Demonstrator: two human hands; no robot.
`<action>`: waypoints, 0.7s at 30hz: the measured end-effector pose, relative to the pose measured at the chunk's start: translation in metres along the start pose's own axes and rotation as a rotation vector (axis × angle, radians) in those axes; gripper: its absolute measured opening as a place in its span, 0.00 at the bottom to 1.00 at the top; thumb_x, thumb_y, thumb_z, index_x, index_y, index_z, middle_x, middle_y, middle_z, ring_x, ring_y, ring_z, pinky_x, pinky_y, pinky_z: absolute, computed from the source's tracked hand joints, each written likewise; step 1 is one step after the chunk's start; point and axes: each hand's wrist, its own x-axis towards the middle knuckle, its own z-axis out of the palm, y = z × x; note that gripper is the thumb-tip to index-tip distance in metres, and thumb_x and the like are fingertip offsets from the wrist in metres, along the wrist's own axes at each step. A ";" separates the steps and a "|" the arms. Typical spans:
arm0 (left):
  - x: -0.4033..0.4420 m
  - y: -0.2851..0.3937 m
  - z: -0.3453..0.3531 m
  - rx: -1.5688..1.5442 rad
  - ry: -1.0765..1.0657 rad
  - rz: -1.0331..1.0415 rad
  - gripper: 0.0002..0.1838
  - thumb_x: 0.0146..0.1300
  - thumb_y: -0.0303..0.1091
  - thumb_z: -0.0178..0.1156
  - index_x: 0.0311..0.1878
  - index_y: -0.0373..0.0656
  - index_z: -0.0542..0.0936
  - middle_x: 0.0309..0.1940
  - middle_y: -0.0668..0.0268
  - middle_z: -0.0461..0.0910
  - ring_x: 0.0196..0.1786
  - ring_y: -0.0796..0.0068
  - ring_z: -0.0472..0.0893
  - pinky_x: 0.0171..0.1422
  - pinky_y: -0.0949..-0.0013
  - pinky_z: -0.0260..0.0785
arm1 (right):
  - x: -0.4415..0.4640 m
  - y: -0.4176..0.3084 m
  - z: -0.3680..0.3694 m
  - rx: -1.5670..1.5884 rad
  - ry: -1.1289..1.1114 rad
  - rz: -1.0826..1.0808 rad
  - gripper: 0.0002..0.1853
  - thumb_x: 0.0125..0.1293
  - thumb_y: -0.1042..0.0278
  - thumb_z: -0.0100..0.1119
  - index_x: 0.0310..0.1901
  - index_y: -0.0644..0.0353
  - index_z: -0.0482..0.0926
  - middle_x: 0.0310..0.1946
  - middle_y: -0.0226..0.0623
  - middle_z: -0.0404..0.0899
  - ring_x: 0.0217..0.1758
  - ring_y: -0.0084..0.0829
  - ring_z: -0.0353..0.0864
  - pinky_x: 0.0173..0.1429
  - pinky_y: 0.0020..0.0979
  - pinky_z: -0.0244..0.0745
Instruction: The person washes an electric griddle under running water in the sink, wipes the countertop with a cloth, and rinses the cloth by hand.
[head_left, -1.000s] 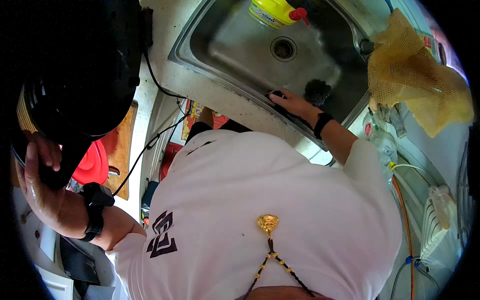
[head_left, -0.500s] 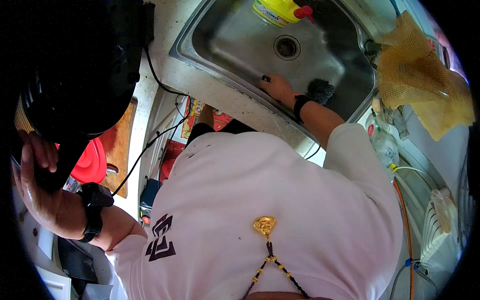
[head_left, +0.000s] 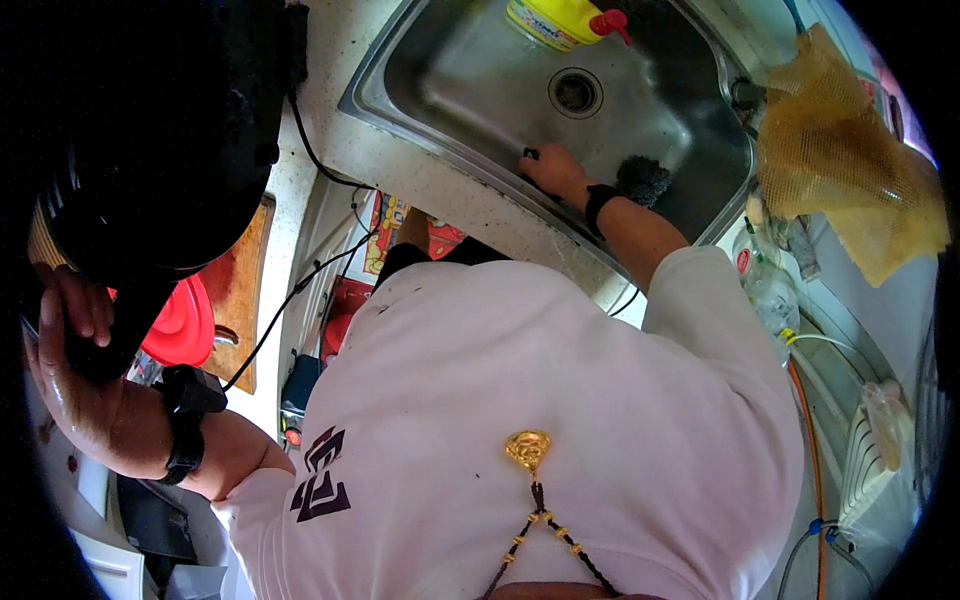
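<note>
Since a second ago, the right hand (head_left: 556,171) has been shifted along the near side of the sink (head_left: 480,75), away from the dark scrubber (head_left: 643,181). Its fingers are curled around a small dark item (head_left: 531,154), kept inside the basin. The large black object (head_left: 190,150) is touched by the left hand (head_left: 85,405); whether it is gripped cannot be told.

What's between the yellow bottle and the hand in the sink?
In the head view, the round drain lies between the yellow bottle and the right hand.

The grey rectangular metal sink (head_left: 460,85) looks smooth, softly shiny. The round black scourer (head_left: 644,181) looks rough, the yellow plastic bottle (head_left: 548,22) glossy.
</note>
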 end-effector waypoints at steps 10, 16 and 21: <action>0.002 0.014 0.032 0.288 0.025 0.166 0.13 0.67 0.40 0.52 0.30 0.42 0.69 0.23 0.71 0.63 0.29 0.79 0.63 0.40 0.74 0.55 | -0.018 -0.017 -0.009 -0.009 0.010 0.079 0.22 0.57 0.53 0.58 0.36 0.69 0.81 0.37 0.58 0.81 0.39 0.52 0.81 0.46 0.46 0.74; 0.026 0.020 0.005 -0.102 -0.243 0.012 0.23 0.57 0.32 0.61 0.53 0.30 0.71 0.22 0.60 0.77 0.21 0.74 0.76 0.30 0.76 0.71 | -0.020 -0.015 -0.022 0.258 -0.022 0.164 0.36 0.53 0.48 0.64 0.59 0.64 0.71 0.51 0.46 0.77 0.53 0.40 0.75 0.58 0.36 0.69; 0.037 0.021 -0.004 -0.244 -0.351 -0.109 0.26 0.50 0.33 0.68 0.49 0.30 0.70 0.18 0.62 0.75 0.16 0.75 0.74 0.23 0.77 0.67 | -0.033 -0.025 -0.043 0.177 -0.141 0.189 0.36 0.54 0.50 0.65 0.61 0.64 0.69 0.51 0.44 0.77 0.52 0.38 0.75 0.57 0.35 0.69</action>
